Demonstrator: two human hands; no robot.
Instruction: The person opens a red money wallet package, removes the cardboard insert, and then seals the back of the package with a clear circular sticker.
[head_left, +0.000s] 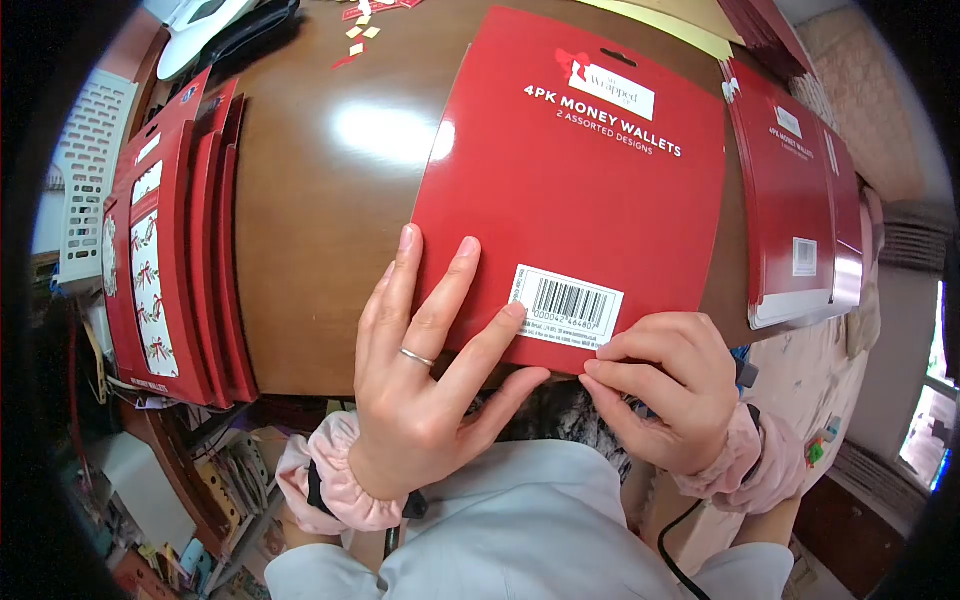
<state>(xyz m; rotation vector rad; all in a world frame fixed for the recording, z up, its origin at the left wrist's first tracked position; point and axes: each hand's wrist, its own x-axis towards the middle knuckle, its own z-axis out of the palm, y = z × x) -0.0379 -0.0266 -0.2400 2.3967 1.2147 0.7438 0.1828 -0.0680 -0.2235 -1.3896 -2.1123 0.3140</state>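
Note:
A red card pack [580, 170] printed "4PK MONEY WALLETS" lies on the brown wooden table [320, 220], its near edge over the table's front. A white barcode sticker [565, 305] sits near its lower edge. My left hand [430, 370], wearing a ring, lies flat with fingers spread on the pack's lower left corner, one fingertip touching the sticker's left end. My right hand [670, 385] is curled, its fingertips pinching the pack's bottom edge just under the sticker.
A stack of red packs [175, 240] stands along the table's left side, another stack [800, 200] lies at the right. Small paper scraps [358, 30] lie at the far edge. A white perforated basket [88, 170] is at far left.

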